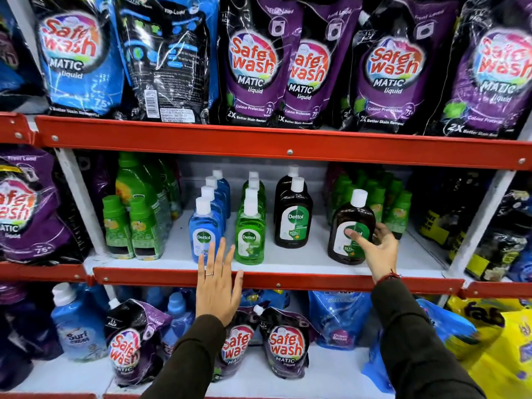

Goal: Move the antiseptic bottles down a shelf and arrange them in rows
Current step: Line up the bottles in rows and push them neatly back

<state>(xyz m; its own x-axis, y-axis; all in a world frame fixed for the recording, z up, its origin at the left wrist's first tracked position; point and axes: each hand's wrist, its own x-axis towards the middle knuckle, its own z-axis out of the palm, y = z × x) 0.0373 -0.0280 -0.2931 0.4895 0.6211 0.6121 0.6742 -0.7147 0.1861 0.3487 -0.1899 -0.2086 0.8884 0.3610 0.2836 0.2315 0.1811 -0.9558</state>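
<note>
Two hands are at work on the middle shelf (276, 266). My right hand (377, 249) wraps a lone brown antiseptic bottle (349, 228) near the front edge, thumb pressed on its label and fingers curled behind it. My left hand (217, 286) is flat and spread wide, holding nothing, its fingertips reaching over the red shelf lip toward the front blue bottle (203, 230).

At 9 o'clock of the brown bottle stands the brown row (293, 214), then the green row (250, 223), then the blue one. The grip looks loose and one-sided, so I judge the bottle could tip or slide off the lip as I shift it. Left well apart from its row, it would also break the line.

Whether the bottles are full I cannot tell; all visible caps are on.
</note>
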